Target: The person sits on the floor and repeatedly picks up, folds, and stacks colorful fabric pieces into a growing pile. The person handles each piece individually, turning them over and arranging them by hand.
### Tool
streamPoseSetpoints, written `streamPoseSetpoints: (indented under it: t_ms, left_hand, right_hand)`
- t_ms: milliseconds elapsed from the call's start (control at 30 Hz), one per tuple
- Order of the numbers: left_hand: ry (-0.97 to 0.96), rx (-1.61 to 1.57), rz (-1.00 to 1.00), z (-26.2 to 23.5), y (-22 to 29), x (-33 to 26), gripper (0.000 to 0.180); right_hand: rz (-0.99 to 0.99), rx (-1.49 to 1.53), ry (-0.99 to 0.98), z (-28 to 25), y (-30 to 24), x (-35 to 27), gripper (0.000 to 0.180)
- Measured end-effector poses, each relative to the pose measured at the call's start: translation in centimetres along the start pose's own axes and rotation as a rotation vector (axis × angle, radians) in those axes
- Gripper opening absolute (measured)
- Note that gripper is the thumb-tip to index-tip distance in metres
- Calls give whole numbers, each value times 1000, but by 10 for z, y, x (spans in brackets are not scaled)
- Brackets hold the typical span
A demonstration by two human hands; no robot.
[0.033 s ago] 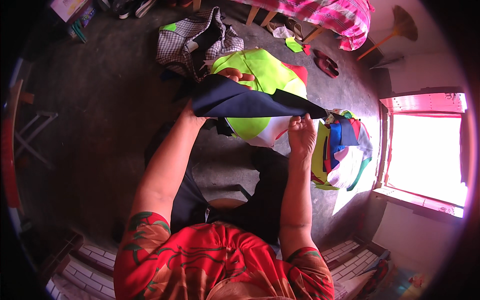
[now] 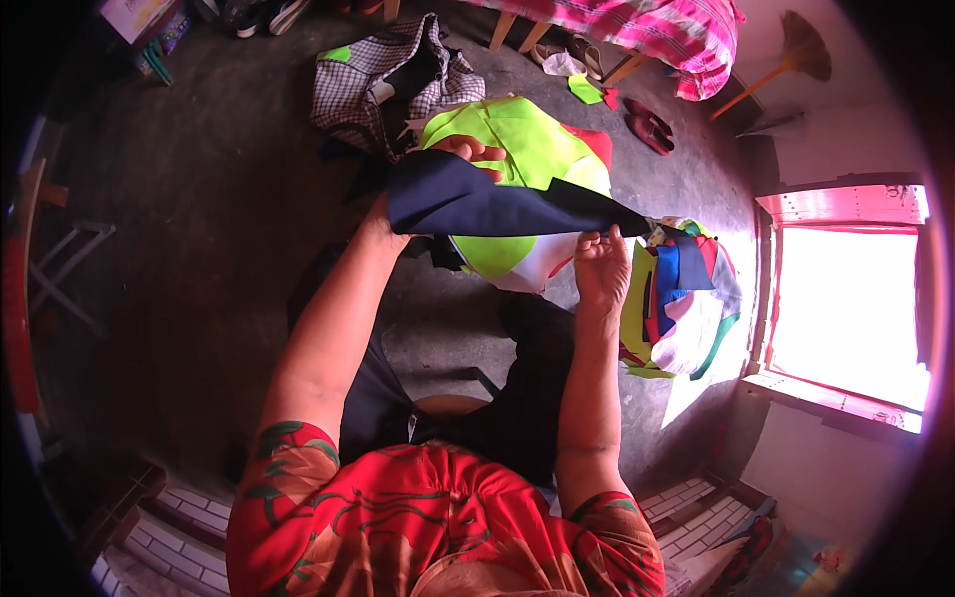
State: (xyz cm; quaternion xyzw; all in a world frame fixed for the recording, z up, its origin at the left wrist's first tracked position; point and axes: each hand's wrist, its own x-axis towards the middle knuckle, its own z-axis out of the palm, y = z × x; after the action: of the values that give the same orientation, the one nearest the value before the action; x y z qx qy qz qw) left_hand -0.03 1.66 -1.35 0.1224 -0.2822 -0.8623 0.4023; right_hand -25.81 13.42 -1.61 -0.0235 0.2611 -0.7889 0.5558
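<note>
A long piece of dark navy cloth (image 2: pixel 497 204) stretches between my two hands, above a heap of fabric. My left hand (image 2: pixel 470 149) holds its left end; the fingertips curl out above the upper edge, while palm and thumb are hidden by the cloth. At the right end, my right hand (image 2: pixel 602 261) pinches the lower edge between thumb and fingers. Beneath the cloth lies a pile of bright yellow-green fabric (image 2: pixel 517 134) with some white and red pieces.
To the right sits a stack of multicoloured fabric pieces (image 2: pixel 681 298) near a bright window (image 2: pixel 846 308). A checked cloth bag (image 2: pixel 343 95) lies on the floor ahead. Farther off are a red shoe (image 2: pixel 649 131), a broom (image 2: pixel 771 80) and a pink-draped bed or table (image 2: pixel 637 30).
The left end of the navy cloth has shifted very slightly to the right. Both hands keep their hold.
</note>
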Motion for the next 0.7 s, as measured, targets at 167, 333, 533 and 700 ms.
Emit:
streamPoseSetpoints:
  t_ms: [167,333,533,700]
  left_hand:
    - [17,-139,-214,11,10,-3,49]
    - [56,382,-182,-6,-5,1,32]
    - [90,671,-270,-5,-11,-1,31]
    - [95,785,-416,11,-7,-3,51]
  right_hand:
    - [-63,-38,56,10,2,-6,25]
    - [24,18,-76,-1,-4,-3,28]
    - [33,-56,-81,0,-2,-3,32]
    - [106,-50,-251,12,6,-18,39]
